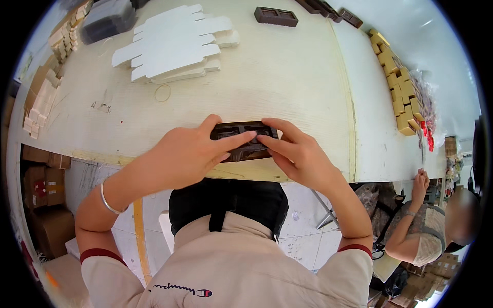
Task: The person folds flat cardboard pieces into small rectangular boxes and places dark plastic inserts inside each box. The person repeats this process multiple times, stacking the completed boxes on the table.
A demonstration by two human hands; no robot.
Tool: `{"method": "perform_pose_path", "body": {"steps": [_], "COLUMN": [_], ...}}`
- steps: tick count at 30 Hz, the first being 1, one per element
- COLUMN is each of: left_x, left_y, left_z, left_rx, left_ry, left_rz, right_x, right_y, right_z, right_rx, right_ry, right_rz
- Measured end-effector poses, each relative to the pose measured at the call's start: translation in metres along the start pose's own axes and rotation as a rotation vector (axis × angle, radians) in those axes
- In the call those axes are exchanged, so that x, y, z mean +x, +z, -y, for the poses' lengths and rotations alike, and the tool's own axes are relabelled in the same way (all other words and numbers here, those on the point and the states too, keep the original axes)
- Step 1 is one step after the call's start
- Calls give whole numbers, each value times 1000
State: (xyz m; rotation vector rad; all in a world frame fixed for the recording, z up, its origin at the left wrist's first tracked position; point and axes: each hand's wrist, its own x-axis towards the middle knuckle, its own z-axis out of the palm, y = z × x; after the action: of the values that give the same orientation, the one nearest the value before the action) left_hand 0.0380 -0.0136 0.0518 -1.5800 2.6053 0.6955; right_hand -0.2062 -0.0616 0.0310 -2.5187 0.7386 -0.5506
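Observation:
A dark brown plastic tray with compartments (pixel 250 152) lies between my two hands at the front edge of the table. My left hand (pixel 191 149) grips its left end, with one finger stretched across the top into the middle. On the opposite end, my right hand (pixel 298 150) holds the tray with fingers on the far edge and near side, one fingertip pressing at the centre beside my left finger. What lies inside the compartments is mostly covered by my fingers.
Flat white carton blanks (pixel 174 46) are stacked at the far left, near a rubber band (pixel 163 93). Another brown tray (pixel 276 17) stands at the back. Yellowish boxes (pixel 398 84) line the right side. A seated person (pixel 418 226) works at the right.

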Motion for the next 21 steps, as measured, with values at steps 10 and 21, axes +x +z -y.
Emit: {"method": "perform_pose_path", "body": {"steps": [10,21], "left_x": [-11,-3], "left_y": [36,52], "left_z": [4,16], "left_rx": [173,14], "left_ry": [162,346], "left_rz": [-373,-652], "right_x": [-17,-18], "right_y": [12,19], "right_z": [-8,-18], "right_rx": [-269,-39], "right_ry": [-151,-41], "right_rz": [-57,-88]}}
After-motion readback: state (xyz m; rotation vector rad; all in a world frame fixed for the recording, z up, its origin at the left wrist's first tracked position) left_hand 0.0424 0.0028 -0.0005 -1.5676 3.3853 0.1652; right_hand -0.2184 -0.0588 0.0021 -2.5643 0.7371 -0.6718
